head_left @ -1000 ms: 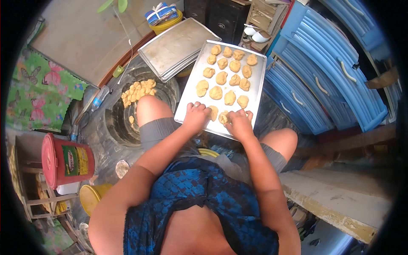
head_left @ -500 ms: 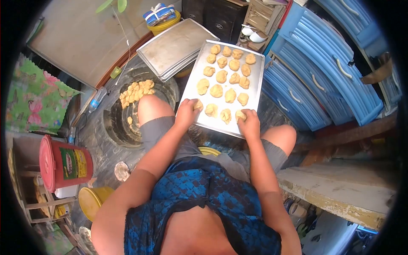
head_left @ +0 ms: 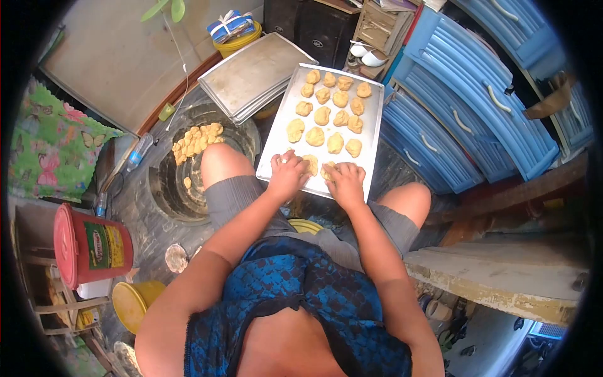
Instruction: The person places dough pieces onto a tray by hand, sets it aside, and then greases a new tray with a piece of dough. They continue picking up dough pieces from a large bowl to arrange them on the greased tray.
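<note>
A silver baking tray point(head_left: 370, 135) bears rows of lumpy yellow dough pieces and is tilted across my knees. My left hand point(head_left: 289, 174) bends over its near-left part, thumb and forefinger around the side of a dough piece point(head_left: 311, 164) in the nearest row. Beside it, my right hand point(head_left: 345, 182) has its thumb and forefinger against a neighbouring dough piece point(head_left: 327, 171). The outer pieces of that row are hidden beneath my hands. Other dough pieces, such as the dough ball point(head_left: 335, 143) in the row above, lie apart from each other.
A dark round basin point(head_left: 164, 195) left of my knee holds a heap of dough point(head_left: 196, 141). Stacked trays point(head_left: 257, 75) lie behind it. Blue drawers point(head_left: 465, 119) stand at right; a red bucket point(head_left: 116, 248) and yellow bucket point(head_left: 135, 301) stand at left.
Both hands have moved inward, from the outer dough pieces of the nearest row to the two middle ones. The whole view has shifted slightly.
</note>
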A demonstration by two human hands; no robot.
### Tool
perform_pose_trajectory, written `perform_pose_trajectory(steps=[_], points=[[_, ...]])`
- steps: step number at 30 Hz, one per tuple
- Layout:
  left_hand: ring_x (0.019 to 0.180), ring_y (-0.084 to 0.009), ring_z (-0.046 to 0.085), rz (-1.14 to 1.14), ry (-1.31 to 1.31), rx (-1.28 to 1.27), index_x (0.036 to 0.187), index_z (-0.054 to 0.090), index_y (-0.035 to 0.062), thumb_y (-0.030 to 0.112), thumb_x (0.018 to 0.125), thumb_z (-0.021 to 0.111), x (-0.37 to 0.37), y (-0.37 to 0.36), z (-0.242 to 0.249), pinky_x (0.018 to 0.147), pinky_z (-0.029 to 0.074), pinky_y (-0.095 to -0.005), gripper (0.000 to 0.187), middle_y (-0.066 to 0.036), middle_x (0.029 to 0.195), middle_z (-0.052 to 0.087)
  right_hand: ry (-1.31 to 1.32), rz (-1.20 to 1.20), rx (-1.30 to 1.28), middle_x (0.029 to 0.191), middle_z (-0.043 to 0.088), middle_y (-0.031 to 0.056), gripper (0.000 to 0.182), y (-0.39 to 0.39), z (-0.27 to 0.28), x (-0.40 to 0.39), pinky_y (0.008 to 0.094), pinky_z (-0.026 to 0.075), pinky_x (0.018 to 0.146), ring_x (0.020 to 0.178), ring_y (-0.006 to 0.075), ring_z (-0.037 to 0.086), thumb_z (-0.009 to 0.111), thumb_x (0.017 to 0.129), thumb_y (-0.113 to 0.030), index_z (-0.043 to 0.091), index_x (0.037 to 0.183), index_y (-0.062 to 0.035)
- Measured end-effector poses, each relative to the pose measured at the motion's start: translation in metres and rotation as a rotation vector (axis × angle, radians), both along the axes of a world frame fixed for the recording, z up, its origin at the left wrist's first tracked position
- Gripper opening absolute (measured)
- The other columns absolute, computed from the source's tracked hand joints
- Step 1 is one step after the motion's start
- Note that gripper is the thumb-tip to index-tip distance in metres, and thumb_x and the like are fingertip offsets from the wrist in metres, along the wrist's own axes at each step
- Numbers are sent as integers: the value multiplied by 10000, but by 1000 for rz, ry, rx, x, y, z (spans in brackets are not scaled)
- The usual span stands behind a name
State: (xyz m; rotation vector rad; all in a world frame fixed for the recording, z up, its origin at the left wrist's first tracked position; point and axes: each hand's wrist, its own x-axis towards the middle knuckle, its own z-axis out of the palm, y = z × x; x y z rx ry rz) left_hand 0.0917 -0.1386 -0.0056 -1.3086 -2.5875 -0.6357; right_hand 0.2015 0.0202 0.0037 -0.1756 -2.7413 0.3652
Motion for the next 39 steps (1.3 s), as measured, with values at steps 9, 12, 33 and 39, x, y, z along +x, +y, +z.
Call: perform_pose_trajectory(steps=[9, 12, 33, 39], points=[[1208, -267, 409, -13, 22, -9, 1067, 609, 128, 205, 722, 671, -2, 3, -12, 953, 243, -493, 359, -53, 1131, 572, -76, -76, -36, 984, 560, 31, 404, -4, 6, -7, 426, 253, 945, 1004, 214, 469, 690, 722, -292, 612, 1088, -142], [1248, -278, 367, 21, -30, 107, 1141, 568, 120, 229, 744, 658, -5, 0, -5, 972, 232, -500, 422, -89, 1225, 506, 115, -144, -189, 1125, 518, 97, 472, 5, 1, -5, 422, 271, 964, 1076, 263, 451, 659, 768, -301, 547, 1184, -109], [1342, -310, 237, -295, 12, -83, 1349, 376, 145, 286, 897, 446, -74, 122, 8, 1086, 161, -493, 479, -114, 1425, 322, -266, -305, -6, 1471, 207, 128, 558, 73, -18, -96, 452, 135, 1106, 1368, 259, 170, 365, 927, -334, 273, 1391, -39], [1321, -280, 294, -254, -20, -268, 1323, 411, 64, 285, 861, 442, -80, 145, 4, 1092, 161, -478, 513, -96, 1411, 354, -231, -283, -94, 1468, 190, 161, 560, 81, -27, -86, 431, 158, 1105, 1367, 282, 165, 389, 926, -305, 262, 1389, -17]])
